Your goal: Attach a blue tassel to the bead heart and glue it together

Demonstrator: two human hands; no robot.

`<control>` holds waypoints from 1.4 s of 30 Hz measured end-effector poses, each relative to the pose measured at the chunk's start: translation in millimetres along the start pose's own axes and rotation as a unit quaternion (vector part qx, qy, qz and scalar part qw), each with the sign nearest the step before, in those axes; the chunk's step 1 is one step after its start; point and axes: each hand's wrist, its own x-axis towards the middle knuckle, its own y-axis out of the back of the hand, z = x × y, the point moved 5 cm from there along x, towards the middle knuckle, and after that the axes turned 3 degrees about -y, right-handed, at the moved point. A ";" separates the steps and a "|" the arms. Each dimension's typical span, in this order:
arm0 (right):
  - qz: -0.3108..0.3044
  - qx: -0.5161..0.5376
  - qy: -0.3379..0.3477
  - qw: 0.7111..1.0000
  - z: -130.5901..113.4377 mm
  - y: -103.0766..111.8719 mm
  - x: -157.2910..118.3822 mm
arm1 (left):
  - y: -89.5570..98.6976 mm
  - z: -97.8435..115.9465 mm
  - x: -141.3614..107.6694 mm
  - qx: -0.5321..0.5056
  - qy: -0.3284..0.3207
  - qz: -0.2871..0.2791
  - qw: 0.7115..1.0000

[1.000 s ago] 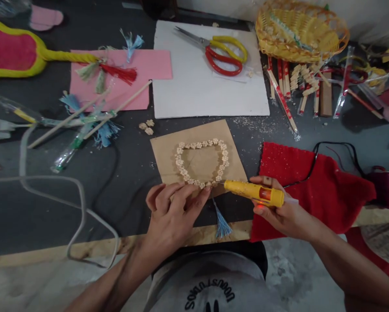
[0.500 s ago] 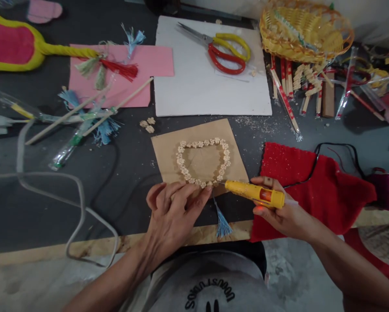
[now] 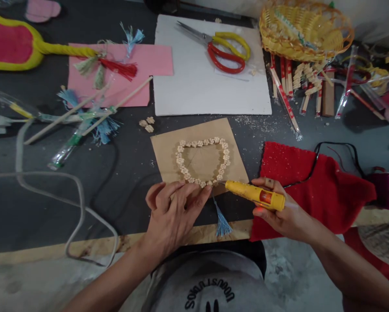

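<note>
A ring of small pale flower-shaped pieces (image 3: 226,157) lies on a tan paper sheet (image 3: 168,147) on the dark table. My left hand (image 3: 176,208) rests at the ring's near edge, its fingertips pinched together at the lowest flowers; what they hold is too small to make out. My right hand (image 3: 283,214) grips a yellow glue gun (image 3: 246,190), whose tip points left at the ring's lower right edge. From that near edge hangs a blue tassel (image 3: 223,223) on a thin cord.
Scissors (image 3: 227,56) lie on a white board (image 3: 181,91) at the back. A wicker basket (image 3: 266,39) and wrapped sticks are back right, red cloth (image 3: 327,190) right. Sticks, tassels, pink paper (image 3: 162,60) and a looped grey cord (image 3: 80,195) lie left.
</note>
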 end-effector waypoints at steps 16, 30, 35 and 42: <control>0.026 -0.007 0.009 1.000 -2.9 0.7 -1.6 | 4.4 6.8 7.4 0.096 -0.052 0.028 0.994; 0.029 0.016 -0.050 0.998 2.4 3.2 -4.7 | 2.5 4.0 2.7 0.070 -0.059 0.008 0.996; 0.042 0.041 -0.065 0.996 2.6 4.1 -5.1 | 2.3 3.9 3.1 0.068 -0.057 0.012 0.996; 0.056 0.033 -0.048 0.997 2.7 3.1 -2.0 | 2.5 4.3 2.7 0.069 -0.050 0.012 0.996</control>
